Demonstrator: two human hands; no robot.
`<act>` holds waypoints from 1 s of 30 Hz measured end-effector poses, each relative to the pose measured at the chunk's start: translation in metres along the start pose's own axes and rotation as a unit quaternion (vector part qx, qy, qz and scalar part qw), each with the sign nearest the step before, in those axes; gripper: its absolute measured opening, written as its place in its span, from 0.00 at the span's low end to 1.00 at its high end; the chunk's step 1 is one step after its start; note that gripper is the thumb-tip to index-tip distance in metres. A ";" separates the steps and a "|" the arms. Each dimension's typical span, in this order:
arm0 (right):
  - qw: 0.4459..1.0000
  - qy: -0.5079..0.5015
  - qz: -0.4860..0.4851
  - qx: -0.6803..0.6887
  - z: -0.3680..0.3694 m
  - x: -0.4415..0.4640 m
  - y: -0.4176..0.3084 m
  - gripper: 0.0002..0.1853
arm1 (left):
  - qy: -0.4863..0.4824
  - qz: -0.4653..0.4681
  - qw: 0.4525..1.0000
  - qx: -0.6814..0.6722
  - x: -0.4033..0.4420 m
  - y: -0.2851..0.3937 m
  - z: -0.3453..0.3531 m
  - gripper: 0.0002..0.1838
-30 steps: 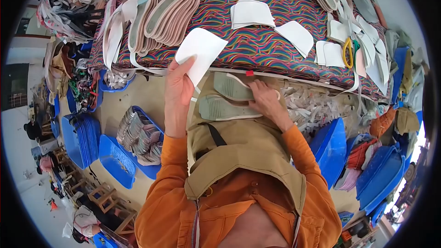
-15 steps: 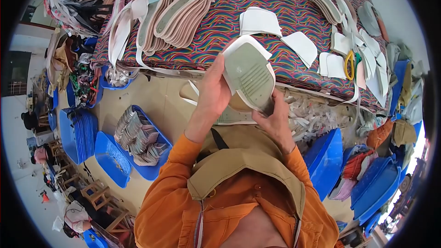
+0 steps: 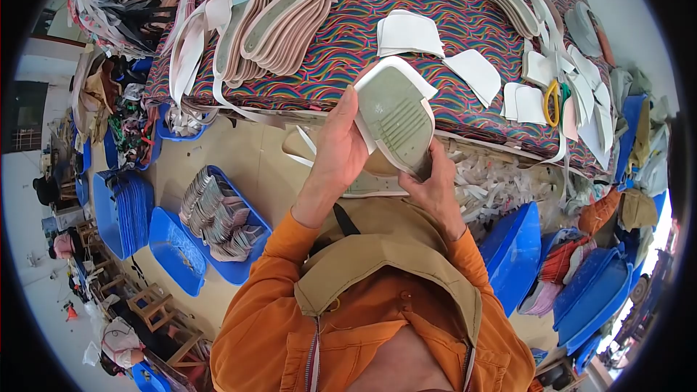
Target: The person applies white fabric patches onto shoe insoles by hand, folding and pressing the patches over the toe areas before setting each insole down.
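A grey-green insole (image 3: 401, 120) with ribbed lines is held up in front of the table edge, tilted toward me. A white curved piece (image 3: 369, 81) sits behind its upper end and shows along the rim. My left hand (image 3: 340, 147) grips the left edge, thumb upright along the side and the other fingers hidden behind. My right hand (image 3: 435, 187) pinches the lower right end between thumb and fingers. Below, over my lap, part of another insole (image 3: 374, 187) shows. White cut pieces (image 3: 410, 33) lie on the table just beyond my hands.
The table has a colourful wavy-patterned cover (image 3: 348, 51). Stacked insoles (image 3: 294, 29) lie at its far left, and yellow-handled scissors (image 3: 553, 104) at the right. Blue bins (image 3: 178, 250) stand on the floor at left, with another blue bin (image 3: 512, 250) at right. White scraps (image 3: 494, 185) lie beneath the table.
The insole has turned slightly in my hands, and the white piece shows more at the upper right and along the lower left edge. My left hand has shifted slightly; my right hand keeps its pinch.
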State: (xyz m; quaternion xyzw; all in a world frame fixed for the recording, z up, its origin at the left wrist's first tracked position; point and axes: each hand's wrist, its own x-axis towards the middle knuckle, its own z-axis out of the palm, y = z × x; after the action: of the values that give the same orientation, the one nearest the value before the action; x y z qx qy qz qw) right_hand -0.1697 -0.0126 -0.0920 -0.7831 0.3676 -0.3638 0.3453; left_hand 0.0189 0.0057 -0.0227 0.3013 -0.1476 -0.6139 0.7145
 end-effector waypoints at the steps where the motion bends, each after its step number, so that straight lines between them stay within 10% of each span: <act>1: 1.000 -0.003 0.008 0.004 0.000 0.001 -0.001 0.35 | 0.002 -0.005 1.000 -0.012 0.000 -0.001 -0.001 0.28; 12: 0.999 -0.007 0.021 0.039 -0.006 0.009 0.015 0.38 | -0.028 -0.044 0.998 -0.041 -0.009 -0.012 -0.013 0.29; 15: 0.996 0.001 0.030 0.088 -0.010 0.018 0.011 0.37 | -0.160 0.009 0.984 0.078 -0.010 -0.027 -0.025 0.27; 18: 0.894 0.076 0.197 0.396 -0.010 0.040 -0.010 0.35 | -0.135 0.074 0.932 0.328 -0.025 -0.025 0.015 0.24; 23: 0.821 0.023 0.160 0.547 -0.009 0.078 -0.037 0.31 | -0.076 0.231 0.887 0.393 -0.008 -0.038 0.013 0.23; 30: 0.986 0.154 0.059 -0.019 -0.055 0.097 0.037 0.16 | 0.031 0.458 0.600 0.655 0.051 0.094 -0.019 0.19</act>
State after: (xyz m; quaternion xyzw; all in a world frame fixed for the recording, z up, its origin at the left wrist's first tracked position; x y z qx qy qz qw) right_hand -0.1815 -0.1262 -0.0639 -0.7010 0.4690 -0.4522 0.2902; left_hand 0.1145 -0.0326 0.0117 0.6001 -0.6068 0.0644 0.5172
